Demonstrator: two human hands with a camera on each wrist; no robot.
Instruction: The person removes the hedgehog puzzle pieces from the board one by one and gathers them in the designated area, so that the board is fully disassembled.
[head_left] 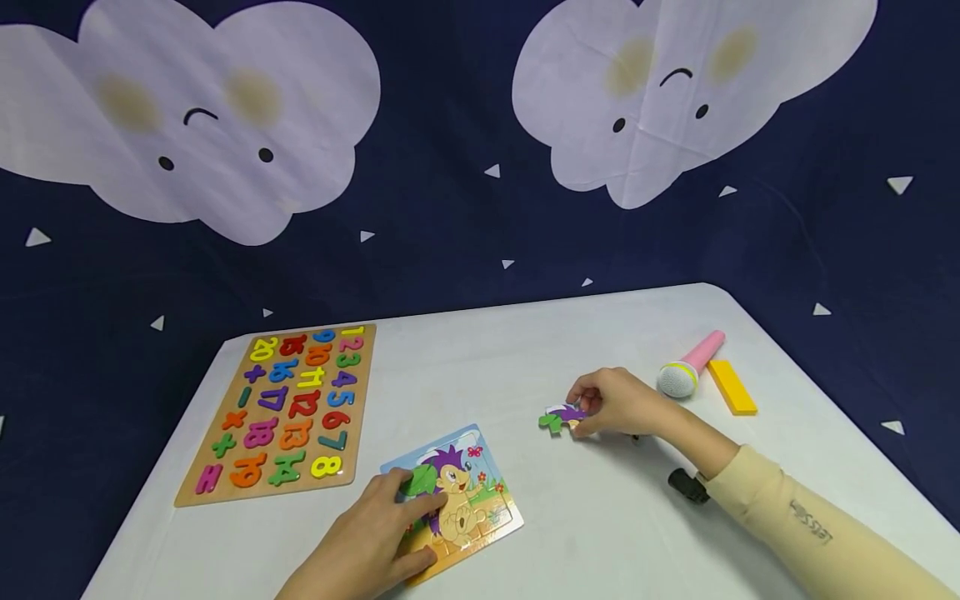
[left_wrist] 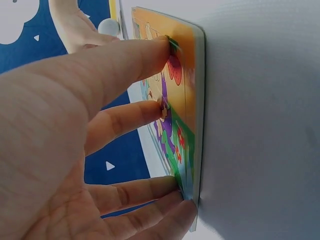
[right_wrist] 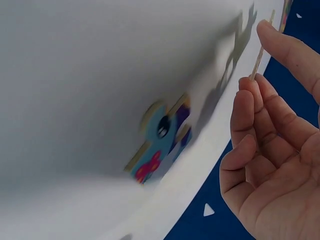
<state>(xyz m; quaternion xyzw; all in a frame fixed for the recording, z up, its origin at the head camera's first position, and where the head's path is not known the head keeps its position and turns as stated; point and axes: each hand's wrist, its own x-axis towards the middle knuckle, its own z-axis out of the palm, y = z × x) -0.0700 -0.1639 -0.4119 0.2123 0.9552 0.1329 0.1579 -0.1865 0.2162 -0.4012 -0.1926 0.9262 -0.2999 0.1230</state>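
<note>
A square hedgehog jigsaw puzzle (head_left: 467, 508) lies on the white table, front and centre-left. My left hand (head_left: 378, 521) rests on it with fingers spread and fairly straight. In the left wrist view its fingertips (left_wrist: 161, 50) touch the picture face and near edge of the puzzle (left_wrist: 187, 100). To the right, my right hand (head_left: 618, 404) pinches a green, purple and white puzzle piece (head_left: 553, 418) between thumb and fingers. That piece (right_wrist: 259, 57) appears edge-on in the right wrist view, raised over its shadow. Below it lies a light blue piece (right_wrist: 162, 135) with an eye and a pink shape.
A wooden number board (head_left: 365, 400) with coloured figures lies at the left. Beyond my right hand are a pink toy microphone (head_left: 693, 365) and a yellow block (head_left: 732, 387). A small black object (head_left: 687, 485) shows by the right cuff. Dark cloud-print cloth (head_left: 450, 208) hangs behind the table.
</note>
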